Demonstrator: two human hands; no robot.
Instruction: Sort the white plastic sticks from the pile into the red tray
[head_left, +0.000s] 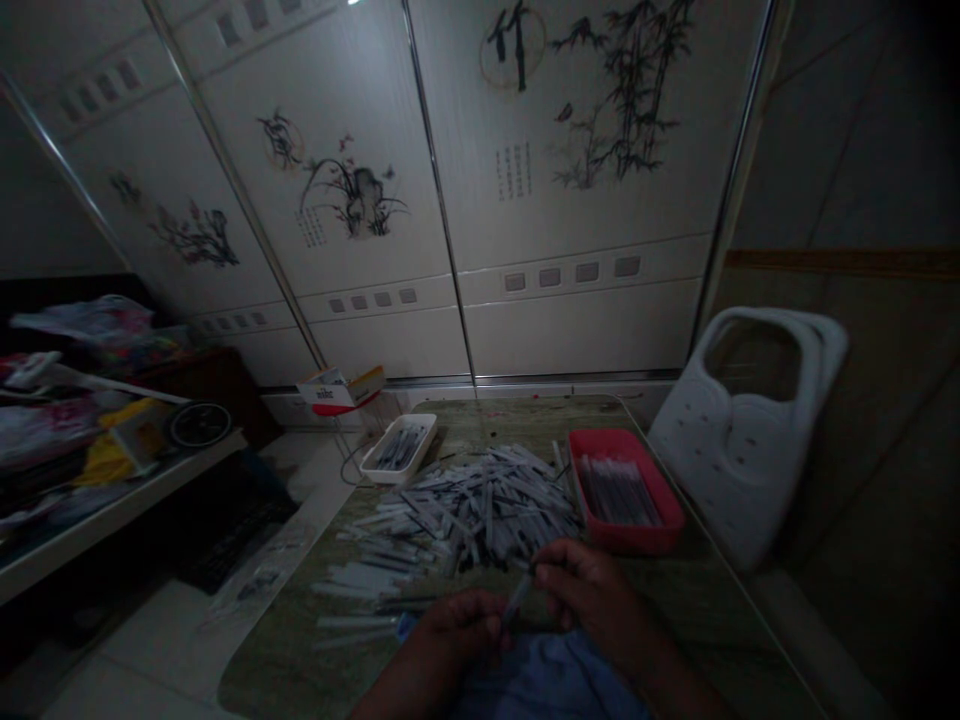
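Here, left to right across the tabletop (705, 620), I see a white tray (384, 478) of slim sticks (403, 447), then the left hand (461, 628), fingers pinching the lower end of what looks, dimly, like a pen barrel (516, 598), nearer than the loose pile (487, 500); the right hand (589, 588) has its fingers on the upper end, near a red tray (637, 540).

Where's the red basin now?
In the head view, the red basin sits on the table, right of the pen heap, just beyond the right hand.
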